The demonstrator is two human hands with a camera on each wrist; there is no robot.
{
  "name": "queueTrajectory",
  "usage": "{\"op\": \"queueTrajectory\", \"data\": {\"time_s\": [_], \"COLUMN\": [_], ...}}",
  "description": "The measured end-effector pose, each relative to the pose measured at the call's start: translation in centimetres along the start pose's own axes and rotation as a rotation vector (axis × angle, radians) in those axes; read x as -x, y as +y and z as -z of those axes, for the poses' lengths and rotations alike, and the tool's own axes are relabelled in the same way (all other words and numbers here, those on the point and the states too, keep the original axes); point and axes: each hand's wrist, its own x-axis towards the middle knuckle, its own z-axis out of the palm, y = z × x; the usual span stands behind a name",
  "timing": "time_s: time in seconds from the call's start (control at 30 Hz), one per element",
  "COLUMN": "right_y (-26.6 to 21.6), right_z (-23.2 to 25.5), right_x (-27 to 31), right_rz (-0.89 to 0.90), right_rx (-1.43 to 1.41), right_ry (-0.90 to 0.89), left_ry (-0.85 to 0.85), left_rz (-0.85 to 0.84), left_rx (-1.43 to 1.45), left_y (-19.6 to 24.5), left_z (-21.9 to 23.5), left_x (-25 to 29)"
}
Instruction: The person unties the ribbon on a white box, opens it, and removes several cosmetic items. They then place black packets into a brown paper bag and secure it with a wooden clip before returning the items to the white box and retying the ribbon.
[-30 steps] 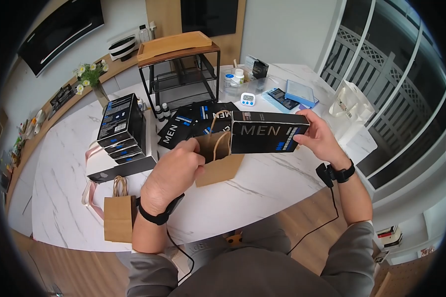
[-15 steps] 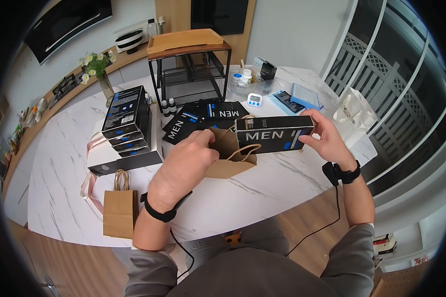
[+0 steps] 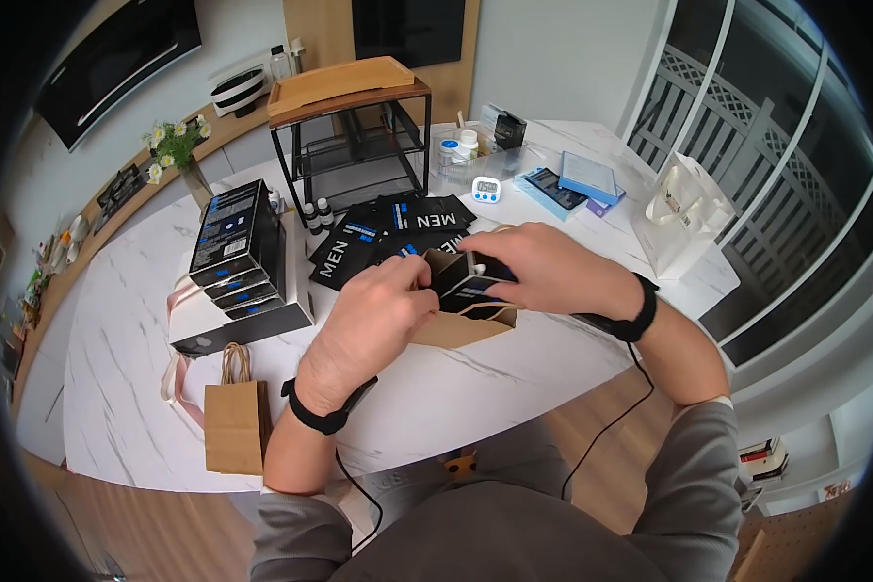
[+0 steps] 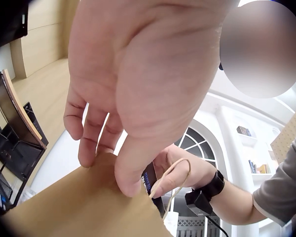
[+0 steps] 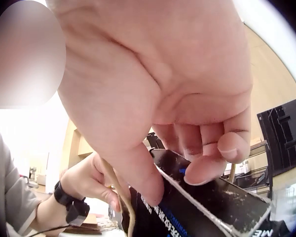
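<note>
A brown paper bag (image 3: 463, 330) stands at the table's middle with its mouth towards the top. My left hand (image 3: 373, 315) pinches the bag's left edge, thumb on one face and fingers on the other in the left wrist view, where the bag (image 4: 84, 202) fills the bottom. My right hand (image 3: 553, 272) holds the black box (image 3: 456, 281), which is turned end-up and partly inside the bag's mouth. In the right wrist view the thumb and fingers span the box (image 5: 187, 207), beside a twisted paper handle (image 5: 119, 190). The box's lower part is hidden.
Black MEN packets (image 3: 427, 215) lie behind the bag. Stacked black boxes (image 3: 233, 242) rest on a white box (image 3: 296, 281) at left, near a small paper bag (image 3: 233, 427). A black rack (image 3: 349, 145), timer (image 3: 486, 190) and white bag (image 3: 679, 218) stand farther back.
My right hand has moved left and turned the black box from lying sideways beside the bag to end-up in its mouth. My left hand still grips the bag, which has shifted slightly right.
</note>
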Motion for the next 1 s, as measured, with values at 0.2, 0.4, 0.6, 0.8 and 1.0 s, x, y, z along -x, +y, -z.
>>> {"op": "queueTrajectory", "data": {"time_s": [0.2, 0.4, 0.6, 0.8, 1.0], "right_y": [-0.9, 0.6, 11.5, 18.1, 19.1], "right_z": [-1.1, 1.4, -2.7, -8.1, -11.1], "right_x": [-2.1, 1.0, 6.6, 11.9, 13.6], "right_rz": [-0.035, -0.151, -0.622, -0.928, -0.986], "right_rx": [-0.153, -0.340, 0.271, 0.359, 0.363], "right_ry": [-0.031, 0.477, 0.283, 0.002, 0.008], "left_ry": [-0.132, -0.179, -0.055, 0.085, 0.196], "left_rz": [0.129, 0.297, 0.345, 0.440, 0.404], "left_rx": [0.042, 0.052, 0.095, 0.405, 0.462], "left_y": [-1.3, -2.0, -1.4, -1.5, -0.9], "left_z": [-0.3, 0.9, 0.0, -2.2, -2.1], "left_x": [0.7, 1.0, 0.0, -1.1, -3.1]}}
